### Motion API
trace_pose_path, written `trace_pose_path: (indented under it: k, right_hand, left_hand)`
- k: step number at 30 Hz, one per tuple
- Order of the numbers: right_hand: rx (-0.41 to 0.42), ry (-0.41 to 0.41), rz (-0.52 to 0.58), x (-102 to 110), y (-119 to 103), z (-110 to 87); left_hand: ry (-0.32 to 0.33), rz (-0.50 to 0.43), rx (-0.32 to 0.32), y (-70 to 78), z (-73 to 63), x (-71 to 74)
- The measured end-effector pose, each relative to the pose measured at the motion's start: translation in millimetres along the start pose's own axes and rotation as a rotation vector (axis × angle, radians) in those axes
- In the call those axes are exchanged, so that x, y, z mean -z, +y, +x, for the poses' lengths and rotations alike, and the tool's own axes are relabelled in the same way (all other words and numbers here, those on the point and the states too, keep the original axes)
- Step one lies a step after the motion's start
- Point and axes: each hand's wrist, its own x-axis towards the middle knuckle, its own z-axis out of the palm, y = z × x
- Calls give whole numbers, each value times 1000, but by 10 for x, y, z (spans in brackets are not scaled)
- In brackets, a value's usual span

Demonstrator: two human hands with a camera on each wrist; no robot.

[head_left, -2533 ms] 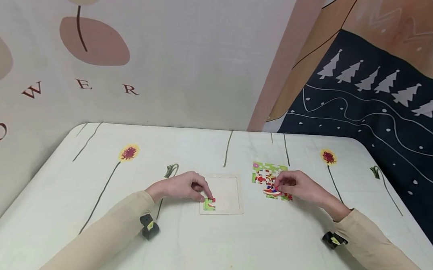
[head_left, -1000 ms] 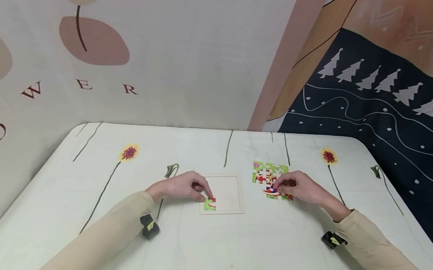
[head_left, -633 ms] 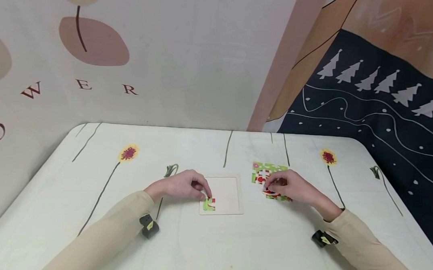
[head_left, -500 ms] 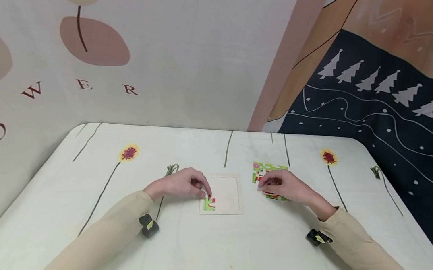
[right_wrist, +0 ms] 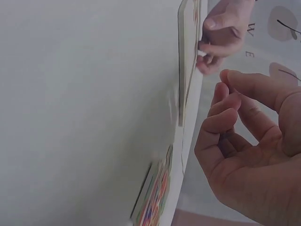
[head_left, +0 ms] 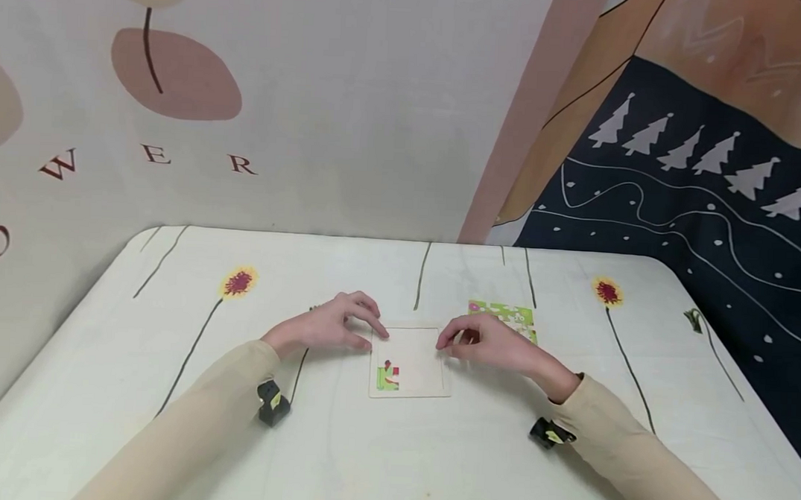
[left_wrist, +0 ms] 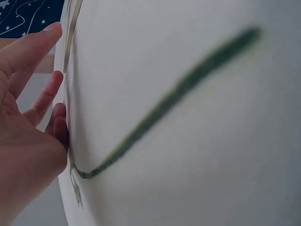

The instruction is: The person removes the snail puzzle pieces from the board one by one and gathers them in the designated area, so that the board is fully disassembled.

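Note:
A shallow square puzzle tray (head_left: 412, 355) lies on the table. Green-and-red puzzle pieces (head_left: 387, 380) sit in its near left corner. My left hand (head_left: 330, 323) hovers by the tray's left side, thumb and index apart, and nothing shows between them. In the left wrist view its fingers (left_wrist: 40, 96) are spread and loosely bent. My right hand (head_left: 493, 347) is at the tray's right edge. Its fingers (right_wrist: 218, 125) are loosely curled in the right wrist view, thumb near the index, with no piece visible there. Loose puzzle pieces (head_left: 505, 314) lie behind this hand, partly hidden.
The white tablecloth (head_left: 365, 450) has printed flowers and stems. A pale fabric backdrop (head_left: 352, 128) rises behind the table, with a dark tree-patterned cloth (head_left: 698, 196) at the right. In the right wrist view a layered pile of pieces (right_wrist: 155, 197) stands beside the tray.
My right hand has moved left from the loose pieces to the tray's right edge. My left hand has lifted off the pieces in the corner and shifted away from me, its fingers spreading.

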Motion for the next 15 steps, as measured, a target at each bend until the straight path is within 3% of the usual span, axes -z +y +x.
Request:
trace_pose_path:
  k: [6,15]
  right_hand:
    - [16,-61,23,-104,-50,106]
    - [22,-157,34,-253,-100,227]
  left_hand:
    - [-12,66,-16,-37,39,-13]
    - [-16,67,-20,-52,57,-27]
